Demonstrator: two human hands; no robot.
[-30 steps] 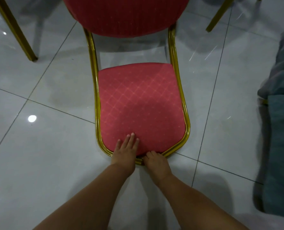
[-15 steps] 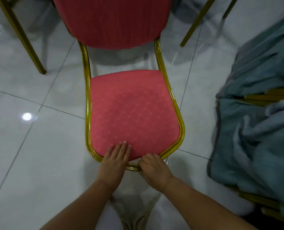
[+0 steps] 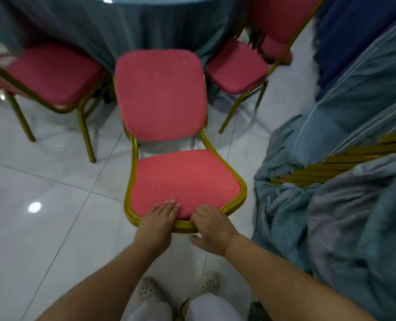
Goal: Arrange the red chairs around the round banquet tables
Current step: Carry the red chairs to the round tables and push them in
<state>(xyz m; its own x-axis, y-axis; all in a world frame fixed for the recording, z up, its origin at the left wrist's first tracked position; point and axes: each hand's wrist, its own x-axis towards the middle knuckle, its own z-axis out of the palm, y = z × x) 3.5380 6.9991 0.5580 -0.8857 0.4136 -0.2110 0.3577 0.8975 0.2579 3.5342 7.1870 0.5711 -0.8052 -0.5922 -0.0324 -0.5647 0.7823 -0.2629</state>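
while both hands sit at its near edge, the red chair fills the middle of the view.

chair in hand: red chair (image 3: 183,181) — padded seat in red fabric with a faint small pattern, gold metal tube frame running round the seat edge and up both sides to a rounded red backrest (image 3: 160,93). it stands on the pale glossy tiled floor (image 3: 41,228), its backrest toward the table and its seat front toward the person.

left hand: left hand (image 3: 156,224) lies flat on the front of the seat, fingers straight and together on the fabric, palm over the gold front rail — pressing, not curled round anything.

right hand: right hand (image 3: 212,228) is at the front rail just beside the left one, knuckles up and fingers bent over the seat edge, thumb below the rail; it grips the chair's front edge.

table: round table (image 3: 123,22) draped in a grey-blue cloth that hangs to the floor, just beyond the chair's backrest.

neighbours: a second red chair (image 3: 53,72) to the left and a third red chair (image 3: 236,66) to the right, both with seats near the cloth; the held chair stands between them.

right side: a heap of grey-blue fabric (image 3: 343,216) with stacked gold bars (image 3: 331,167) showing through it, near the chair's right corner.

below: the person's pale perforated shoes (image 3: 150,290) on the tiles.
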